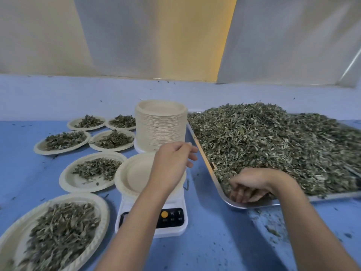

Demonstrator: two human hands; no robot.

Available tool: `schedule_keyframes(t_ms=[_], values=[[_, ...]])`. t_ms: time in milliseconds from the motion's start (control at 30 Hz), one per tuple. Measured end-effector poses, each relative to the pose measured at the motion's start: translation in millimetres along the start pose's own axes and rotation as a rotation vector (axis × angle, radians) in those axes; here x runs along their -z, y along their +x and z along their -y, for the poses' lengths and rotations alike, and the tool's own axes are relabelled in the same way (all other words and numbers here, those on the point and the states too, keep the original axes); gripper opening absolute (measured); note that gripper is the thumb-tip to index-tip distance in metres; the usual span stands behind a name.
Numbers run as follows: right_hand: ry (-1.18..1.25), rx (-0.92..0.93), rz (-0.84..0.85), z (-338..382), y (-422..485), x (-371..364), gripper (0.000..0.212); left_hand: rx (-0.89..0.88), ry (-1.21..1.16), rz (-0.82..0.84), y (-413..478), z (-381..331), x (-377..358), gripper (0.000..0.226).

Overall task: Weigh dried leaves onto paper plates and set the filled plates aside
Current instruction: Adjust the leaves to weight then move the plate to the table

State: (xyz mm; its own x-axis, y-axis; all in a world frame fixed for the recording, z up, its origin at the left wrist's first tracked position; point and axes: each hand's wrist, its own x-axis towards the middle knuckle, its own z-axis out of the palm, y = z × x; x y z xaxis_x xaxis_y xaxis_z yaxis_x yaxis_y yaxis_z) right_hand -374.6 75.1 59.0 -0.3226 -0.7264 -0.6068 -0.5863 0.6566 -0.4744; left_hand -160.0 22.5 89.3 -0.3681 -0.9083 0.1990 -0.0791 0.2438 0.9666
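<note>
My left hand (172, 163) hovers over the empty paper plate (132, 177) on the scale (172, 218), fingers loosely curled. My right hand (252, 183) reaches into the near corner of the metal tray (234, 204), fingers curled down round a clump of the dried leaves (273, 137). Six filled plates (93, 171) sit to the left on the blue counter (214, 241), beside the plate stack (160, 130).
</note>
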Motion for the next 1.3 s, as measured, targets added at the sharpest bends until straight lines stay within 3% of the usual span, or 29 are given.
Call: schedule_keyframes(t_ms=[100,267,400,500,533,633,767,1000,1167,1300], values=[[0.144,0.125,-0.109,8.8,12.7,-0.4,0.025,0.006,-0.011,-0.002,-1.5,1.4,2.9,0.031],[0.086,0.353,-0.437,30.6,48.6,-5.0,0.023,0.055,-0.049,-0.019,-1.0,0.6,8.2,0.03],[0.295,0.456,-0.697,35.1,57.4,-9.4,0.029,0.066,-0.054,-0.026,-2.6,1.9,8.8,0.029],[0.068,0.49,-0.961,31.9,58.4,-7.4,0.02,0.054,-0.059,-0.019,-2.8,0.1,6.9,0.03],[-0.061,0.479,-0.946,30.3,62.3,-8.6,0.022,0.049,-0.06,-0.014,-3.1,-0.4,6.2,0.03],[-0.271,0.348,-0.672,29.0,73.9,-19.0,0.049,0.04,-0.054,-0.003,-5.0,-0.6,5.2,0.03],[-0.379,0.282,-0.515,27.6,82.6,-22.6,0.047,0.044,-0.052,-0.022,-2.6,0.2,6.5,0.03],[-0.577,0.38,-0.755,28.6,76.1,-23.7,0.038,0.036,-0.049,-0.02,-2.4,1.8,7.6,0.031],[-0.798,0.254,-0.704,29.1,71.0,-23.8,0.042,0.053,-0.036,-0.032,-1.5,2.4,9.2,0.03],[-0.762,0.208,-0.696,36.8,67.8,-26.5,0.032,0.056,-0.025,-0.039,-2.0,2.0,9.3,0.029]])
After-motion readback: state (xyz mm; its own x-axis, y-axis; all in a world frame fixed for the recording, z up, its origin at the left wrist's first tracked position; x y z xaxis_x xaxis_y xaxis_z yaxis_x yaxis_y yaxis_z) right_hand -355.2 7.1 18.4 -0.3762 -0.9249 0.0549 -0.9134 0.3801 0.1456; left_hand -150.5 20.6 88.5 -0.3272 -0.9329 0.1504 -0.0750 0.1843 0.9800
